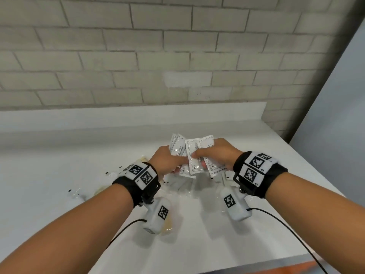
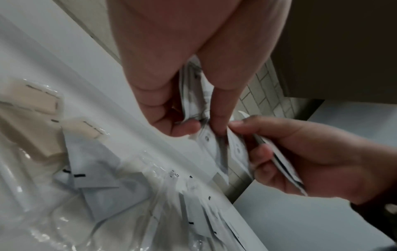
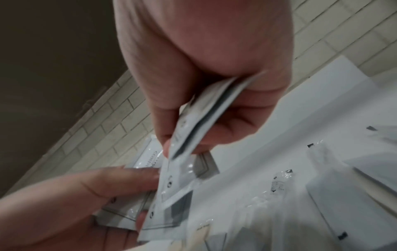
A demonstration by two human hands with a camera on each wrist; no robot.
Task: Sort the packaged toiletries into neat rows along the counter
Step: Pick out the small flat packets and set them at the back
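Both hands hold a fanned bunch of flat white sachets [image 1: 194,155] with printed text, raised above the white counter [image 1: 79,155]. My left hand [image 1: 169,158] pinches the left part of the bunch [image 2: 212,144] between thumb and fingers. My right hand [image 1: 217,153] grips the right part [image 3: 199,122], several sachets stacked together. Beneath the hands, more clear-wrapped toiletries [image 2: 96,178] lie scattered on the counter, partly hidden by my wrists.
A grey brick wall [image 1: 138,56] backs the counter behind a low white upstand. The counter's right edge [image 1: 308,165] runs diagonally near my right wrist. Beige wrapped items [image 2: 38,101] lie at the left of the pile. Cables trail from both wrist cameras.
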